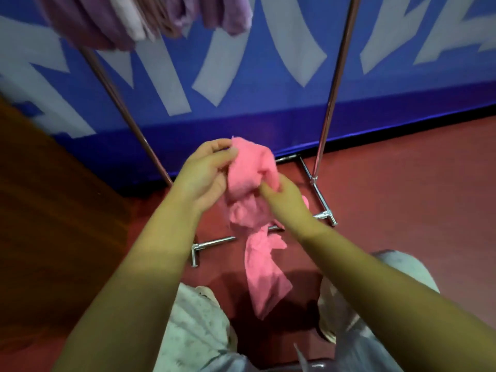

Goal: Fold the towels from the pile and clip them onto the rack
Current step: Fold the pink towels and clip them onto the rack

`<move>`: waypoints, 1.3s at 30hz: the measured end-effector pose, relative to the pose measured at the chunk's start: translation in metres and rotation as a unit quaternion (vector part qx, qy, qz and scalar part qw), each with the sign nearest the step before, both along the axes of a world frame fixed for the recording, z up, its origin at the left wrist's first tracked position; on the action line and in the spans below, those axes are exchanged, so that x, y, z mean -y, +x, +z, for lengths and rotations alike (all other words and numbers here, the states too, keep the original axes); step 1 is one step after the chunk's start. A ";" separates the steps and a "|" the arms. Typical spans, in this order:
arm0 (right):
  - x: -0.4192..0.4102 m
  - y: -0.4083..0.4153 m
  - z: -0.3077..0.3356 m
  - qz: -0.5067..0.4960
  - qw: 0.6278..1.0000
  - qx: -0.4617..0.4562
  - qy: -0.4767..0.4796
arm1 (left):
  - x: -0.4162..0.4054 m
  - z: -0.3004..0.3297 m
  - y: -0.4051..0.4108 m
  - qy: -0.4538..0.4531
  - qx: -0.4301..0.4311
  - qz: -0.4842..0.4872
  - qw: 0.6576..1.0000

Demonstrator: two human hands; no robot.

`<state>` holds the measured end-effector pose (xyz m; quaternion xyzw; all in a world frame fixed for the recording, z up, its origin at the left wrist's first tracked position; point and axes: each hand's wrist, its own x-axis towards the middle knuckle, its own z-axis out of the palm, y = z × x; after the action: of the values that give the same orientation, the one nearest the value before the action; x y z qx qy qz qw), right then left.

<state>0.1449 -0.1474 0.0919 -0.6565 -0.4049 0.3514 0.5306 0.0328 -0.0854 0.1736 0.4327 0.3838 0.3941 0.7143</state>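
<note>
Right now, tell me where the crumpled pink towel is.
The crumpled pink towel hangs mid-frame in the head view, gripped by the left hand and right hand, in front of the chrome rack's base, above the red floor.

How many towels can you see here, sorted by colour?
Pink towel, bunched, held in the left hand and right hand: 1
Purple towels hanging at the top, blurred and overlapping: cannot tell how many
Total: cannot tell; 1 pink plus the purple ones.

Purple towels [145, 20] cut off at top edge, rack [332, 84] top out of frame
</note>
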 end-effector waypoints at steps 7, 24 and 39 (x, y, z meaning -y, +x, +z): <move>-0.011 0.005 0.080 -0.047 0.972 -0.228 0.016 | 0.039 0.004 -0.028 0.156 -0.163 -0.113 0.968; 0.029 0.050 0.066 0.102 0.974 0.188 -0.078 | 0.035 0.058 -0.008 0.276 -0.123 0.042 0.952; 0.021 0.020 0.122 0.073 0.991 -0.069 0.089 | 0.017 0.062 -0.041 0.321 -0.379 -0.169 0.852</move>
<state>0.1650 -0.1684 0.2143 -0.5497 -0.4443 0.3964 0.5860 -0.0084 -0.1024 0.2359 0.8117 0.3978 0.1744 0.3905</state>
